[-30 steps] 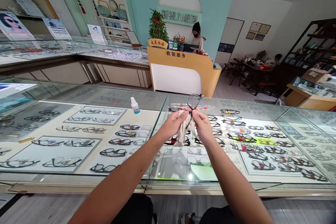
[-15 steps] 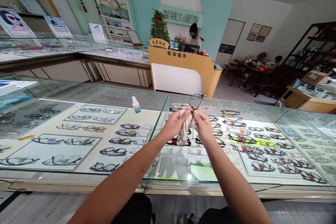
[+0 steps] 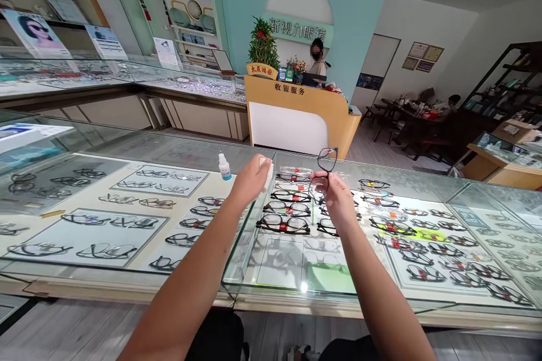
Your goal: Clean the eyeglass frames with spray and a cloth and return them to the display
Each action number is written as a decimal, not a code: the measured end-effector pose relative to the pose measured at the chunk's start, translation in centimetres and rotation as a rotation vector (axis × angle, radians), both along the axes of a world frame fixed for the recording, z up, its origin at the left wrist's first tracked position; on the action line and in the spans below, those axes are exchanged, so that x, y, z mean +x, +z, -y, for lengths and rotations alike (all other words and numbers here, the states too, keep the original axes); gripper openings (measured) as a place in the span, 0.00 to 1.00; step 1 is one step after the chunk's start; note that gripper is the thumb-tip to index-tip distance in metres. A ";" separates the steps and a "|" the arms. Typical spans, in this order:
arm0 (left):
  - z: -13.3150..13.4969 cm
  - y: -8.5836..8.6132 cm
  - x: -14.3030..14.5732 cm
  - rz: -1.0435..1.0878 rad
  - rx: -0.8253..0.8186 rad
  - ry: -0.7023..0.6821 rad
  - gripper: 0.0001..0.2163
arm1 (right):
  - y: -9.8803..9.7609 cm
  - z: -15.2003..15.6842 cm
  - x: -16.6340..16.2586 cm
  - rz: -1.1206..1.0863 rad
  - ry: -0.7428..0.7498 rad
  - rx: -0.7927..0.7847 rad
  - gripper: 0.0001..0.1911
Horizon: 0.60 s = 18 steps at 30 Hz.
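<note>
Holds black glasses (image 3: 327, 166) pinched in right hand (image 3: 336, 203), long axis upright, 12 to 6 o'clock; grips white cloth (image 3: 266, 171) bunched in left hand (image 3: 249, 181), at 9 o'clock, apart.

Right hand (image 3: 336, 198) holds black glasses (image 3: 326, 166) above the glass counter (image 3: 169, 152); left hand (image 3: 249, 180) clutches a cloth (image 3: 266, 172).

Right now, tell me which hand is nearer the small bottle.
Left. The left hand, clutching a cloth, is just right of the bottle; the right hand holds glasses farther right.
</note>
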<state>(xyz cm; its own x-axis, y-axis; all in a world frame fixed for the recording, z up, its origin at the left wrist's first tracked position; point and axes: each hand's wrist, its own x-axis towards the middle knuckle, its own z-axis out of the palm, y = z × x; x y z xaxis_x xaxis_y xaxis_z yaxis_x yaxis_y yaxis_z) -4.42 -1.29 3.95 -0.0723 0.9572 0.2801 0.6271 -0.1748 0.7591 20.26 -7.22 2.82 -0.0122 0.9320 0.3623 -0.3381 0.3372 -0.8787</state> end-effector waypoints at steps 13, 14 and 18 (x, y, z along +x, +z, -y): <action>-3.7 -4.4 -3.0 -0.213 -0.301 0.188 0.13 | 0.5 0.2 0.1 0.007 0.055 -0.027 0.16; -3.7 -4.4 -3.0 -0.213 -0.290 0.192 0.13 | 0.6 0.3 0.1 0.021 0.056 -0.031 0.17; -2.7 -3.4 -1.9 -0.243 -0.169 0.166 0.15 | 0.6 0.3 0.2 0.044 0.070 -0.040 0.17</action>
<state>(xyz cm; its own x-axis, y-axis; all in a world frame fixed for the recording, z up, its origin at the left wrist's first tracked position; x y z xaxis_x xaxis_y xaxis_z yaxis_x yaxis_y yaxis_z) -6.30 1.38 0.56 -0.1814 0.9725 0.1463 0.8024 0.0603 0.5937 20.43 -7.57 3.45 -0.0931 0.9419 0.3229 -0.3208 0.2786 -0.9053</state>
